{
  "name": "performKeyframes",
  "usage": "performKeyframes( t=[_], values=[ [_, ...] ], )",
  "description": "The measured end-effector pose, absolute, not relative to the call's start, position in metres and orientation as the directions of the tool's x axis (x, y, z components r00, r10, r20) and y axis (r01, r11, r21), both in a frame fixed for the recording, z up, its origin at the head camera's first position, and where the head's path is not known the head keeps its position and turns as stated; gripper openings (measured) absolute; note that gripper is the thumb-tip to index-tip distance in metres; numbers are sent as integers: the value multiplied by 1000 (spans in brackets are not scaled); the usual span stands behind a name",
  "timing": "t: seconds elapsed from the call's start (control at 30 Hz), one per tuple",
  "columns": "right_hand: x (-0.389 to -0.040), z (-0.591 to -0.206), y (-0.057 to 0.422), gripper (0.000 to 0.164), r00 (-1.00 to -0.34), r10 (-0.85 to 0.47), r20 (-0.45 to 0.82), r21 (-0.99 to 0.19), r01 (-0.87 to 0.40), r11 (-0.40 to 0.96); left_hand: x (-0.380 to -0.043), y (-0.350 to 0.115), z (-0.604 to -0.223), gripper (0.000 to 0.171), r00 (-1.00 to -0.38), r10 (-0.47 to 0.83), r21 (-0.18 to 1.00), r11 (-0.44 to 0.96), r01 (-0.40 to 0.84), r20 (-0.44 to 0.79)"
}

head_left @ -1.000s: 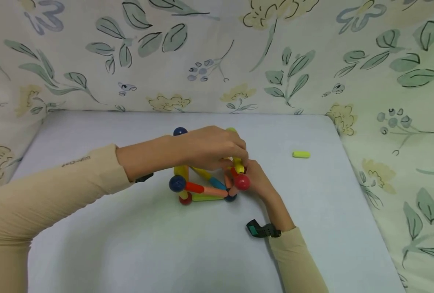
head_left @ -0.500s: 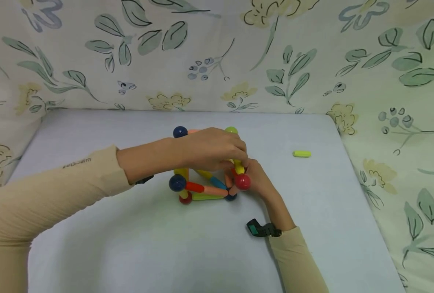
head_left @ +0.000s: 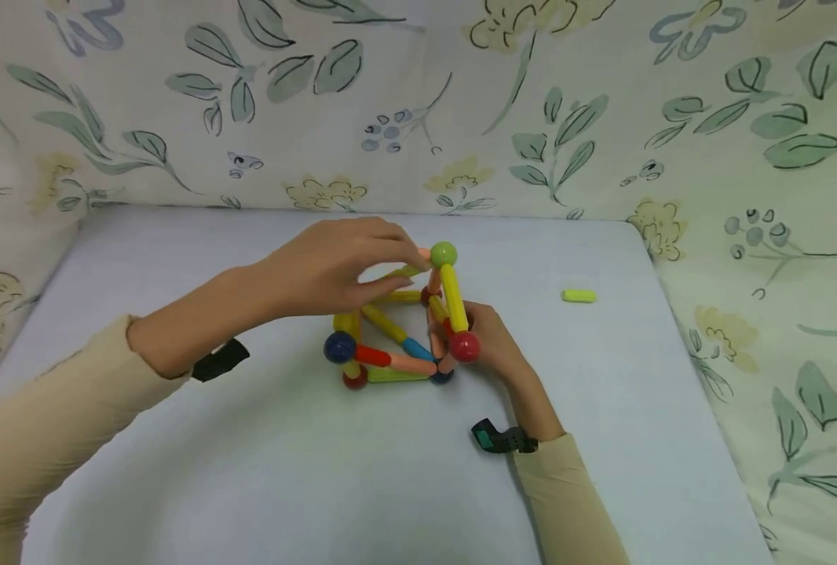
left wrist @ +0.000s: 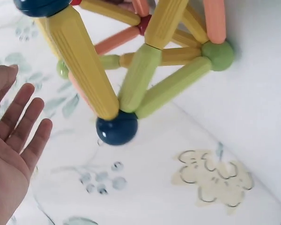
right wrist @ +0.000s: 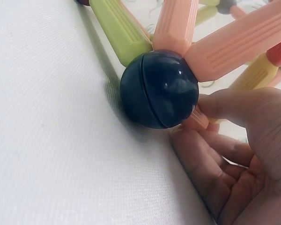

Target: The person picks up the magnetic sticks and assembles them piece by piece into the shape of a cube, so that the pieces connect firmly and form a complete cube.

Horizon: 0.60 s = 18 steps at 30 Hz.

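Observation:
A cube-like frame of magnetic building rods and balls stands on the white table, with a blue ball at its near left corner. My left hand hovers over its far left part, fingers extended and holding nothing; the left wrist view also shows that hand apart from the frame. A yellow rod joins the green ball to the red ball. At the frame's right side, my right hand pinches a peach rod beside the low dark blue ball; its fingertips are partly hidden.
One loose yellow-green rod lies on the white table, right of the frame. Floral cloth rises behind the table and along its sides. Dark bands sit at both wrists, such as the right wristband.
My left hand has let go of the yellow rod near the red ball and moved left, its fingers opening. The rod stays in the frame. My right hand has barely moved.

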State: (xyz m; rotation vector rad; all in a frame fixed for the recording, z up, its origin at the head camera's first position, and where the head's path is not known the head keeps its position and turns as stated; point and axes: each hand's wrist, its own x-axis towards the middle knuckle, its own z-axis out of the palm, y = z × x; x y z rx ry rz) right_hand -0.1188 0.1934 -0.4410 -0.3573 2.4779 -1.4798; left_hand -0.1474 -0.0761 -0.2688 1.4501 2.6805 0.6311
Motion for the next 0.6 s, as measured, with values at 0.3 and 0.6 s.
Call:
performKeyframes(
  t=[0.3, 0.6],
  values=[
    [-118, -444, 193, 43, -952, -283, -114, -861, -48, 506, -120, -135, -263, 35, -831, 517, 452, 703, 549, 204],
    [-117, -442, 189, 34, -953, -284, -103, -865, -55, 499, -84, -223, -300, 47, -974, 190, 568, 791, 226, 123]
  ],
)
